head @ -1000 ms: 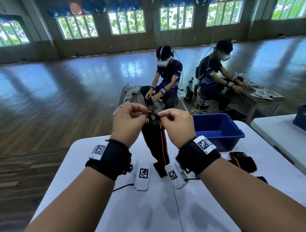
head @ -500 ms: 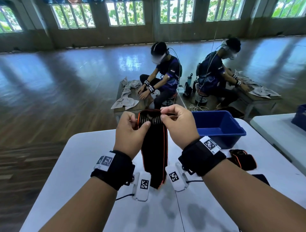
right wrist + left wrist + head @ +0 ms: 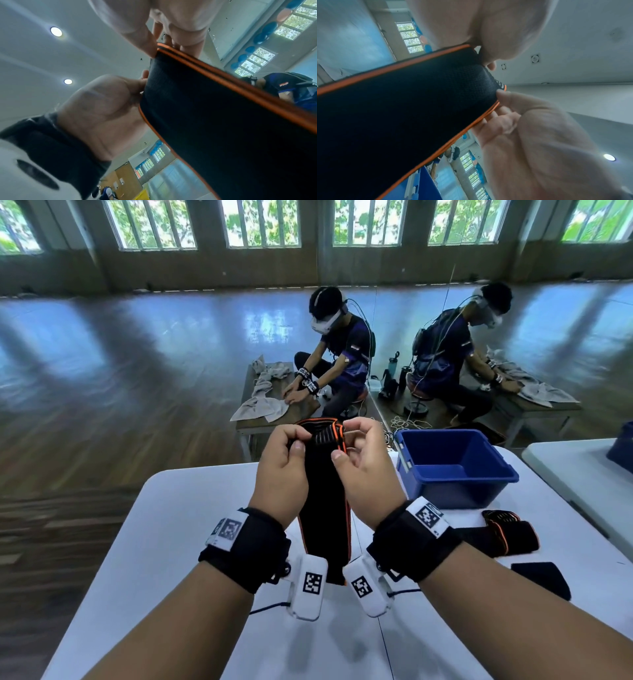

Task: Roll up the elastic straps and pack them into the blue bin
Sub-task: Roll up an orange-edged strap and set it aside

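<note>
A black elastic strap (image 3: 323, 508) with orange edging hangs upright over the white table (image 3: 171, 542). Its top end is turned over into a small roll. My left hand (image 3: 299, 441) pinches the roll's left side and my right hand (image 3: 342, 445) pinches its right side. In the left wrist view the strap (image 3: 402, 115) fills the left half, with my left thumb (image 3: 505, 94) on its edge. In the right wrist view the strap (image 3: 223, 121) runs down to the right between both hands. The blue bin (image 3: 455, 470) stands to the right, with no straps visible inside.
Two more black straps (image 3: 503, 534) (image 3: 541, 578) lie on the table right of my right wrist. A second white table (image 3: 575, 474) with another blue bin (image 3: 620, 446) stands at the far right. Beyond the table edge, two people sit at low benches with grey towels.
Both hands have kept hold of the strap's top end and turned it over, so the orange-edged roll now shows on top. The tail still hangs between my wrists.
</note>
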Motion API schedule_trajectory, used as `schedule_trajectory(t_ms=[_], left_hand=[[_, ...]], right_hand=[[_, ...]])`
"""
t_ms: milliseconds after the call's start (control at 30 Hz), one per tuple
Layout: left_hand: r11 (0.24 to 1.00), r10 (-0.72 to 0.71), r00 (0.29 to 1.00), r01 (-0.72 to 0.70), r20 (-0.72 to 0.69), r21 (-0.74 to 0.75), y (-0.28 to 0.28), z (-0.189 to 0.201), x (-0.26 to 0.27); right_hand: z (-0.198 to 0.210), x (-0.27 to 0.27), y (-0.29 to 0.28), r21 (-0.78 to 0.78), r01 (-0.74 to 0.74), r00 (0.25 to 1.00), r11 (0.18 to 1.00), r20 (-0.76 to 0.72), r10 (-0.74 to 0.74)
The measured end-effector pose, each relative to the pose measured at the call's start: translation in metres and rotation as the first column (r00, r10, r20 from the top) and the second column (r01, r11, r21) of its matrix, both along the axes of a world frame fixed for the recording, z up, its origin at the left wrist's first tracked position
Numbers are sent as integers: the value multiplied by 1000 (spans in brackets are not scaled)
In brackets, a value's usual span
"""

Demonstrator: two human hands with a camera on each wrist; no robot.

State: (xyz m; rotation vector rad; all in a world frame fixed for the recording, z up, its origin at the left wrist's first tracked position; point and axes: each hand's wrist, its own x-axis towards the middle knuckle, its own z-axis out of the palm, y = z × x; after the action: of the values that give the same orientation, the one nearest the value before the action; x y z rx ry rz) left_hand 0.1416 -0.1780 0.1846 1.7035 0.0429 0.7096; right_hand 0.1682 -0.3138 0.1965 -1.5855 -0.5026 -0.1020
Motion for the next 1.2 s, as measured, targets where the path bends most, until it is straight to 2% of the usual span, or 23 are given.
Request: schedule_trajectory(t_ms=[167,333,467,600,733,833,933,1033,1133,1200], left_hand=[[988,-115,989,104,-90,-114,1,6,-3],[968,-213,974,201,-72,-148,13,-1,-18],[961,-264,960,253,-97,-111,19,-16,-32],[946,-314,938,294,-148,-137,27,-29,-39],[939,-315,930,276,-187,-206,37,-41,-34],[927,-298,938,240,-176,-289,47,-44,-23],[897,-278,941,184,-191,-402,59,-54,-8],[861,-294,919,134,-264,-491,68,-72,8],[863,-286,888,74,-361,-500,75,-99,25],[894,-265,862,51,-432,-446,78,-124,38]], right_hand=[[2,-1,14,-109,9,998,994,55,-2],[-2,0,20,-14,61,997,998,-39,-61],[-10,1,29,-68,114,993,991,-13,-115],[-20,2,41,-60,150,985,987,-77,-155],[-29,3,51,-49,132,977,990,-160,-139],[-41,-2,48,-78,73,987,994,-140,-84],[-69,-13,38,-239,-62,990,969,-136,30],[-110,-33,27,-362,-232,945,903,-304,121],[-151,-51,18,-390,-274,908,879,-407,102],[-171,-60,11,-382,-267,876,885,-478,58]])
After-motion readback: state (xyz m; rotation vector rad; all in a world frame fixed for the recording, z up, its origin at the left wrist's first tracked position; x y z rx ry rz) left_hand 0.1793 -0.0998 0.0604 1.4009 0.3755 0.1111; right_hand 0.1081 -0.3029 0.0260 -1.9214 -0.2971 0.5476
